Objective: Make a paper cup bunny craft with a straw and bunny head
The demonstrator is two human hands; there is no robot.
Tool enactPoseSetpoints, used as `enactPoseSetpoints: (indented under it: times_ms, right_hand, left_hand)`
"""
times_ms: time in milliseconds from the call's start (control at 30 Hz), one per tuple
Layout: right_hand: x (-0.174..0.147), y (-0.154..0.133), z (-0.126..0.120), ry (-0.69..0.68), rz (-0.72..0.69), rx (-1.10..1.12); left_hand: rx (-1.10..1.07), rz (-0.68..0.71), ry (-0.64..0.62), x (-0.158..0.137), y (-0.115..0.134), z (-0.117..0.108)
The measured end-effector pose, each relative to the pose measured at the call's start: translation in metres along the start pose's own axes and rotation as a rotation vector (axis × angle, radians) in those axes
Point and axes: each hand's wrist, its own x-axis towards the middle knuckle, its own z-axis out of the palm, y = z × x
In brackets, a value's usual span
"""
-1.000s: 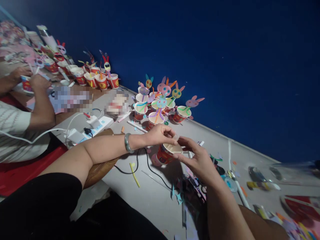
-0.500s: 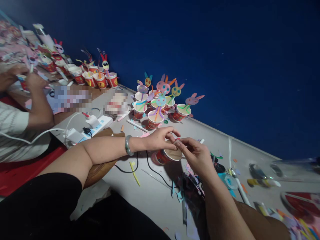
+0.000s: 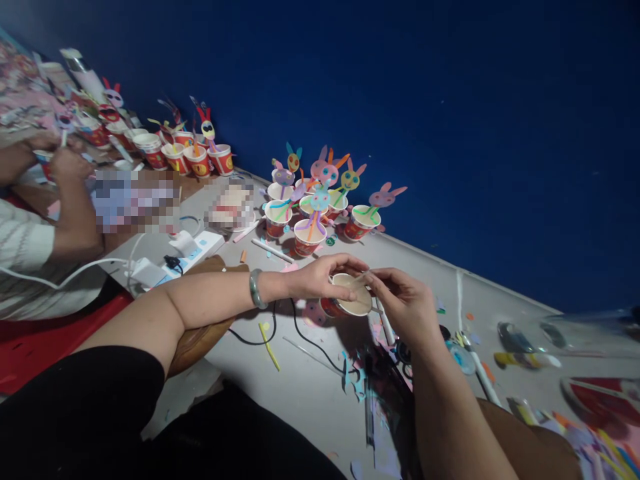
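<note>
A red-and-white paper cup is tilted, its mouth turned up and to the right. My left hand, with a grey bangle at the wrist, curls over the cup's far rim, thumb across the mouth. My right hand is closed in a pinch at the cup's right rim. Between its fingertips is a thin, clear strip, perhaps tape, reaching toward my left fingers. A pink paper animal face lies against the cup's left side.
Several cups with paper rabbit figures stand by the blue wall. A power strip with white cords lies left, near a co-worker's arm. Paper scraps and a white pen-like stick lie right. A yellow strip lies in front.
The cup has shifted slightly right and up, and the animal face at its left shows more clearly. My right hand has moved a little right; the clear strip is more visible.
</note>
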Motion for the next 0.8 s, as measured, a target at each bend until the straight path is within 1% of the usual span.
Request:
enactPoseSetpoints:
  times_ms: [67,133,267,367,467,633,800]
  right_hand:
    - [0.000,0.000,0.000,0.009,0.019,0.049]
    - [0.000,-0.001,-0.001,0.021,0.044,0.088]
    - [0.000,-0.002,-0.003,0.042,0.055,0.126]
    - [0.000,-0.003,-0.004,0.054,0.054,0.166]
    - [-0.001,-0.003,-0.002,0.052,0.032,0.158]
    - [-0.003,0.000,0.001,0.021,-0.036,0.095]
    - [-0.002,0.000,0.004,0.020,-0.084,0.008]
  left_hand:
    - [0.017,0.012,0.034,0.000,0.000,0.000]
    - [-0.011,0.003,0.044,-0.001,0.002,0.000]
    - [-0.181,-0.020,-0.071,-0.004,0.010,-0.001]
    - [-0.140,-0.040,-0.087,-0.005,0.013,0.001]
    - [-0.044,-0.103,-0.042,-0.006,0.015,0.004]
    - [-0.027,-0.268,0.065,-0.007,0.022,0.012]
    - [-0.036,-0.312,0.127,-0.007,0.025,0.016]
